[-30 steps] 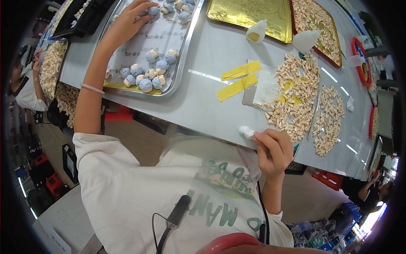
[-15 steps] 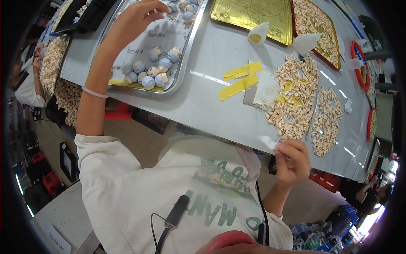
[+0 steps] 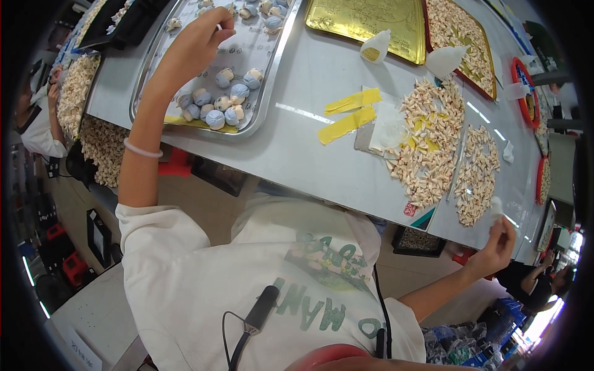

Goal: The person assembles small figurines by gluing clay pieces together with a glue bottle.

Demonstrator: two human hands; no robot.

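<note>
My left hand [image 3: 201,46] hangs over a metal tray [image 3: 263,117], fingers curled; whatever they may hold cannot be made out. Lined with printed paper, the tray carries small blue-and-cream doll-head figures [image 3: 239,93], some grouped near its front edge and others at the far end. Out at the right, my right hand [image 3: 498,247] pinches a small white piece of tissue [image 3: 496,205] beside the table edge. Closest to it is the smaller patch of tiny cream-coloured pieces [image 3: 473,210]; a larger heap of such pieces [image 3: 427,179] lies left of that.
Two yellow tape strips [image 3: 346,125] stick to the table beside a clear round dish [image 3: 393,133]. Behind are two white pointed bottles [image 3: 375,46], a gold tray [image 3: 368,25] and a tray of cream pieces [image 3: 461,31]. Other people sit at both sides.
My right hand has moved right with the tissue, from the front of the larger heap to beyond the smaller patch. My left hand has shifted slightly left and down over the tray.
</note>
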